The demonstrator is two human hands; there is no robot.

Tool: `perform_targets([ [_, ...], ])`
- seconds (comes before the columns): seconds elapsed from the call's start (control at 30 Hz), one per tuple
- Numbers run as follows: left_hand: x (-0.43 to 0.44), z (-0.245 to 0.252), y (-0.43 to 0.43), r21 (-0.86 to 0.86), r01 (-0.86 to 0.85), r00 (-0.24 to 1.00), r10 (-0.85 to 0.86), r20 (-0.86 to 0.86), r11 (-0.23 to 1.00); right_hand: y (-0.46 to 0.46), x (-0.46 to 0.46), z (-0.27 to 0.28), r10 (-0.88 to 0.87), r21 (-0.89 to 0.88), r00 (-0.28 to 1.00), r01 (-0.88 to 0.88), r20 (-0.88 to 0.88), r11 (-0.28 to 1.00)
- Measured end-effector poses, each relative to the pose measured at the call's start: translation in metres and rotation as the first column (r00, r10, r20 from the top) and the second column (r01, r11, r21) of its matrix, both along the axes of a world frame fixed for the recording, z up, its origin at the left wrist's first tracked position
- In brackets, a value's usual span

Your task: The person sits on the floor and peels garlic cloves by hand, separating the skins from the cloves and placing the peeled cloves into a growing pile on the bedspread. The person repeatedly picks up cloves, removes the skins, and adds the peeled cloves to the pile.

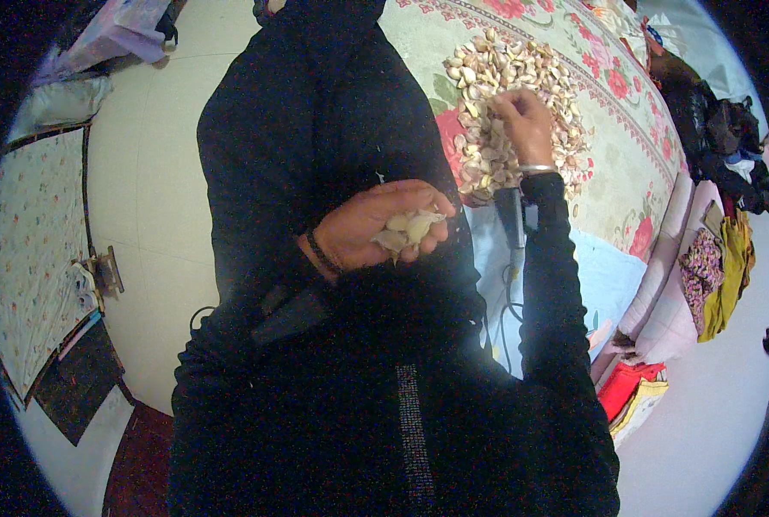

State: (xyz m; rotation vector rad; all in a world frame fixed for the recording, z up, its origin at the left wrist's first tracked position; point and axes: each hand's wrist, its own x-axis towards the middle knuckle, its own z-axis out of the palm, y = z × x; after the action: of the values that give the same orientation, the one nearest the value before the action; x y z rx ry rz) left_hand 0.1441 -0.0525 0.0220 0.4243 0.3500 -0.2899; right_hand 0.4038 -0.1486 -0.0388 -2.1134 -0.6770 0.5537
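Note:
Over my dark-clothed lap, my left hand point(378, 220) is cupped palm up around several pale garlic cloves point(410, 229). A dark band circles that wrist. To the right, my right hand point(528, 126) reaches down onto a spread heap of unpeeled garlic cloves point(559, 74), its thumb and fingertips bent together among them. Whether a clove sits between those fingertips cannot be seen clearly. A metal bangle point(537, 168) rings the right wrist. The heap lies on a flower-patterned cloth point(623, 136) beside my leg.
Below the heap lie a dark device with a cable point(510, 216) and a light blue cloth point(607, 265). Rolled pink bedding point(675, 310), folded clothes point(723, 278) and dark bags point(727, 126) line the right side. Pale floor tiles point(155, 194) and a patterned panel point(42, 252) are on the left.

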Motion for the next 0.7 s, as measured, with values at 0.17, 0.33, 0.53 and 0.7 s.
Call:
perform_targets([
  [0.17,-0.002,0.001,-0.001,-0.028,-0.037,0.999,0.038,0.038,0.999,0.058,-0.007,-0.002,0.452,-0.466,0.738,-0.210,0.502,0.860],
  [0.33,-0.002,0.000,0.000,-0.015,-0.020,1.000,0.020,0.013,1.000,0.059,-0.002,-0.005,0.493,-0.475,0.730,-0.260,0.473,0.841],
  [0.53,-0.002,-0.003,0.000,-0.015,-0.027,0.997,0.028,0.068,1.000,0.026,0.016,-0.014,0.411,-0.472,0.792,-0.179,0.452,0.863],
  [0.7,-0.002,-0.004,-0.001,-0.001,-0.034,0.998,0.034,0.056,0.999,-0.008,0.022,-0.002,0.005,-0.052,0.988,-0.013,-0.152,0.999],
])
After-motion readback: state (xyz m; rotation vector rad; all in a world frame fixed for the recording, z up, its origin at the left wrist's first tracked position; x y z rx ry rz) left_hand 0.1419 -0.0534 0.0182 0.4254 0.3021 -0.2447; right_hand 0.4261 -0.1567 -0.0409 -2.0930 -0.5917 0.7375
